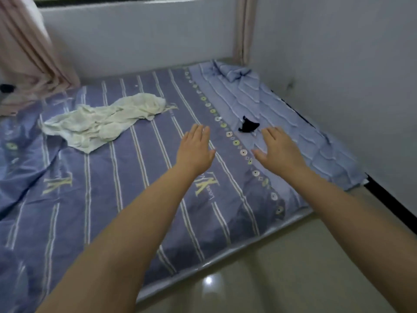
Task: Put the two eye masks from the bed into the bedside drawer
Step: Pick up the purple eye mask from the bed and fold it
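Both our forearms reach out over the bed (140, 177); left hand (195, 152) and right hand (278, 152) hover flat, fingers spread, holding nothing. Dark heap, likely the eye masks (248, 126), lies on the light-blue sheet just past our right fingertips, untouched. White cloth (101, 123) sits well left. Drawer not visible. Nothing done yet: pick-up and stowing both remain.

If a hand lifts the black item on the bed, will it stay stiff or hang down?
The black item lies crumpled, so it probably droops. It looks small and thin, likely light. On the wrinkled sheet it should not roll.
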`<act>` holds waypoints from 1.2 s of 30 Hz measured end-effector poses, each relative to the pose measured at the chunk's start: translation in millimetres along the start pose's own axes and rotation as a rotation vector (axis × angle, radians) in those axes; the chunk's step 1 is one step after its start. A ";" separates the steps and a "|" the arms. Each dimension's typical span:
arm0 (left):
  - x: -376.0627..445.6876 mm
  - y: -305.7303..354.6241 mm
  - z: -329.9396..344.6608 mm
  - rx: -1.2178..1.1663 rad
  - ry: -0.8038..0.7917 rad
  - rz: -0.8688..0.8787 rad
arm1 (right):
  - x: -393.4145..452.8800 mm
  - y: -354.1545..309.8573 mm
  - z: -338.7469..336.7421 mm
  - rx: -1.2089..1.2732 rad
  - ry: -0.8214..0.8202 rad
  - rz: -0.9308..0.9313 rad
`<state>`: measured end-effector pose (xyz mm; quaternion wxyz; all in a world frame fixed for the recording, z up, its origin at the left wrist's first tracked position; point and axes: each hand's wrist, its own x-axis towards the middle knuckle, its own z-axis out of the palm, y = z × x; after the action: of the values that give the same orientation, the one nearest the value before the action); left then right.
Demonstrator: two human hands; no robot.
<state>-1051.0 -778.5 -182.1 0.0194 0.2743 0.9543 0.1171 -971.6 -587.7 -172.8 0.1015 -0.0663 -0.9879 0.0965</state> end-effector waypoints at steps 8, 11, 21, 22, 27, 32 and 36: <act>186.1 60.1 62.0 -0.009 -0.071 -0.004 | 132.3 163.9 20.9 0.048 -0.072 0.150; 263.7 53.2 89.6 -0.007 -0.099 -0.039 | 197.5 205.9 59.1 0.090 -0.114 0.190; 435.8 42.1 190.8 -0.027 -0.252 -0.188 | 365.7 291.8 202.8 0.427 -0.374 0.394; 441.1 41.4 203.5 -0.039 -0.274 -0.213 | 380.8 293.7 217.0 0.471 -0.409 0.415; 441.0 29.8 252.7 -0.091 -0.361 -0.347 | 437.9 299.3 297.6 0.689 -0.553 0.579; 442.3 34.3 279.3 -0.211 -0.317 -0.511 | 447.5 304.8 342.0 0.633 -0.612 0.589; 447.4 50.1 284.9 -0.402 -0.308 -0.692 | 451.1 311.1 352.6 0.890 -0.676 0.646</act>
<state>-1375.9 -440.4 -435.1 0.2527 -0.0570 0.9343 0.2450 -1449.9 -279.6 -490.4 -0.2318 -0.2780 -0.7610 0.5384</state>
